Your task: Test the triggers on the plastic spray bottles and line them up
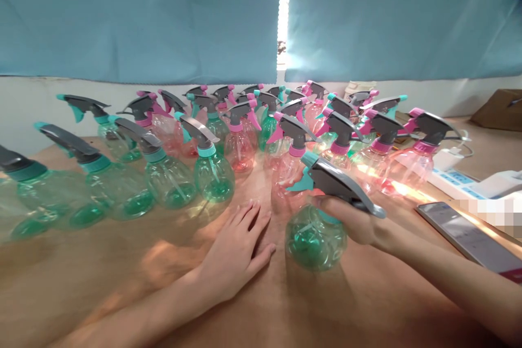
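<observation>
My right hand (354, 222) is closed round the neck of a green spray bottle (314, 242) with a grey and teal trigger head, which stands on the brown table (122, 261) just in front of me. My left hand (236, 247) lies flat on the table to the left of that bottle, fingers stretched out and holding nothing. Behind both hands stand several green spray bottles (213, 174) on the left and several pink spray bottles (241, 149) in the middle and on the right.
A phone (468, 236) lies on the table at the right, beside a white power strip (457, 179) and a white device. A cardboard box (497, 110) sits at the far right. Blue blinds (142, 16) hang behind the table.
</observation>
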`<state>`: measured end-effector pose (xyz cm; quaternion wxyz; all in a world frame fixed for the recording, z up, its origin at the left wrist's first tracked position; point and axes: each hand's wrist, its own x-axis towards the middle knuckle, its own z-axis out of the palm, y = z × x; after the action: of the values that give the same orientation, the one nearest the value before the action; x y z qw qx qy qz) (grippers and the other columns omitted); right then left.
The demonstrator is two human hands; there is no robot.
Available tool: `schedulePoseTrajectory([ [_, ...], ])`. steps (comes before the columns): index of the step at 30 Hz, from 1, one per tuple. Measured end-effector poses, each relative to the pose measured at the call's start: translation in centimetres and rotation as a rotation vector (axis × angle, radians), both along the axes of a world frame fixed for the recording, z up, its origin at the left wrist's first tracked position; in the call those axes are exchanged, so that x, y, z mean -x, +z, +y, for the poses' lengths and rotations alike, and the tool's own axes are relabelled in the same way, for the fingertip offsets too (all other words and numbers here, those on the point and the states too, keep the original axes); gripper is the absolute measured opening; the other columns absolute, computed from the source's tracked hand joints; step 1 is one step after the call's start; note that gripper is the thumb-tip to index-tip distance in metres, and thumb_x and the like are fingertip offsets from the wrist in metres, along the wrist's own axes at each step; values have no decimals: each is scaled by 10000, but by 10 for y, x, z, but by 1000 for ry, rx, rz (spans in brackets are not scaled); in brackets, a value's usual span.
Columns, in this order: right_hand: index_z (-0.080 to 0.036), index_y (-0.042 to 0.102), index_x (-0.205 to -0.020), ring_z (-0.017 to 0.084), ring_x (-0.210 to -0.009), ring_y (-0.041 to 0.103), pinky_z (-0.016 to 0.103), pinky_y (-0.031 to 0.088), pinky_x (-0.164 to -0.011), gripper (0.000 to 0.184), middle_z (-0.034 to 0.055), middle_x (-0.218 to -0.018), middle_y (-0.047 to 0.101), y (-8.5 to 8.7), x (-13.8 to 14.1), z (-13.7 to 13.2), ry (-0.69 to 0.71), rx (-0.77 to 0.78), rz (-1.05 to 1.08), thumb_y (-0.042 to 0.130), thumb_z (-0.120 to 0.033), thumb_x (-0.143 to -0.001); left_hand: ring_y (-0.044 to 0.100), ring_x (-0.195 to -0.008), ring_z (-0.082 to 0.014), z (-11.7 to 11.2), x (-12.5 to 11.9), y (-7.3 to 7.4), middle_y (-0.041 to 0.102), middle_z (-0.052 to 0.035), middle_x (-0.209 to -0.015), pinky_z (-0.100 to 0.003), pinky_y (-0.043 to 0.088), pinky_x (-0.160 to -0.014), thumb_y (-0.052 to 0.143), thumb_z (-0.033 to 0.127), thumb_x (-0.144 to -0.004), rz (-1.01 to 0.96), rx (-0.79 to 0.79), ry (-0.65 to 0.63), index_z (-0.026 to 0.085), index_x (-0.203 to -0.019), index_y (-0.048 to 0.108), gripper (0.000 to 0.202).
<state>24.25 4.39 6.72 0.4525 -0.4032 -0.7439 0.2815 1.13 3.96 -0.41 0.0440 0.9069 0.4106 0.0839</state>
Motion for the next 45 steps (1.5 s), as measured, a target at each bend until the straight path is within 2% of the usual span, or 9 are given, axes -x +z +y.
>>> schedulePoseTrajectory([
  [5, -235, 334, -617, 111, -486, 270, 262, 263, -405, 215, -35, -583, 293, 1, -2, 1, 47, 9, -8, 501, -166, -735, 322, -1388, -319, 0, 0, 1, 383, -156, -1495, -508, 290, -1114, 496, 399, -958, -4, 7, 1, 144, -1410, 425, 524],
  [9, -231, 306, -627, 106, -509, 238, 256, 270, -430, 276, -45, -604, 255, -8, -7, 4, 48, 37, -25, 540, -197, -770, 324, -1385, -325, -1, 0, 1, 387, -159, -1492, -510, 286, -1115, 506, 392, -954, 3, 19, 2, 137, -1402, 437, 520],
  [16, -230, 399, -641, 112, -522, 304, 291, 393, -552, 266, -47, -606, 317, -18, -8, 4, -2, 100, 16, 552, -287, -851, 337, -1377, -321, 0, 1, 1, 403, -166, -1479, -505, 291, -1111, 499, 388, -958, 16, -8, 4, 134, -1392, 452, 505],
  [19, -245, 557, -809, 141, -595, 439, 315, 434, -625, 69, -20, -684, 467, -14, -2, 4, 70, 99, 70, 524, -256, -869, 348, -1371, -323, 0, 1, 1, 406, -164, -1478, -510, 309, -1099, 494, 395, -954, -3, -15, 1, 143, -1386, 451, 502],
  [22, -270, 599, -1032, 156, -630, 491, 310, 432, -616, 184, -11, -724, 521, -10, 3, 5, 117, 97, 100, 499, -221, -885, 347, -1373, -321, 0, 0, 2, 409, -160, -1477, -503, 311, -1100, 492, 401, -953, -6, -19, 2, 147, -1380, 458, 498],
  [25, -287, 580, -1130, 155, -619, 481, 322, 438, -647, 278, -20, -718, 516, -12, 4, 4, 102, 88, 108, 493, -188, -886, 340, -1377, -325, 0, -1, 2, 406, -170, -1477, -499, 293, -1113, 505, 391, -949, 2, -5, 4, 124, -1374, 470, 503],
  [32, -284, 580, -1147, 142, -603, 448, 362, 445, -774, 291, -40, -695, 478, -16, 1, 4, 99, 76, 120, 492, -171, -894, 328, -1384, -322, -1, -1, 2, 407, -155, -1481, -508, 297, -1112, 510, 405, -945, -8, 5, 3, 132, -1383, 460, 518],
  [38, -291, 559, -1195, 154, -659, 497, 340, 461, -734, 332, -30, -725, 514, -14, 3, 5, 131, 117, 143, 484, -165, -897, 330, -1383, -322, 0, -1, 2, 399, -168, -1483, -506, 293, -1112, 481, 403, -962, 24, -4, 3, 123, -1382, 460, 506],
  [45, -301, 582, -1168, 137, -523, 411, 349, 456, -709, 297, -59, -617, 440, -11, 5, 4, 104, 109, 150, 522, -215, -891, 353, -1370, -318, -1, 1, 1, 412, -154, -1476, -509, 313, -1095, 468, 399, -963, -26, -18, -7, 158, -1387, 445, 488],
])
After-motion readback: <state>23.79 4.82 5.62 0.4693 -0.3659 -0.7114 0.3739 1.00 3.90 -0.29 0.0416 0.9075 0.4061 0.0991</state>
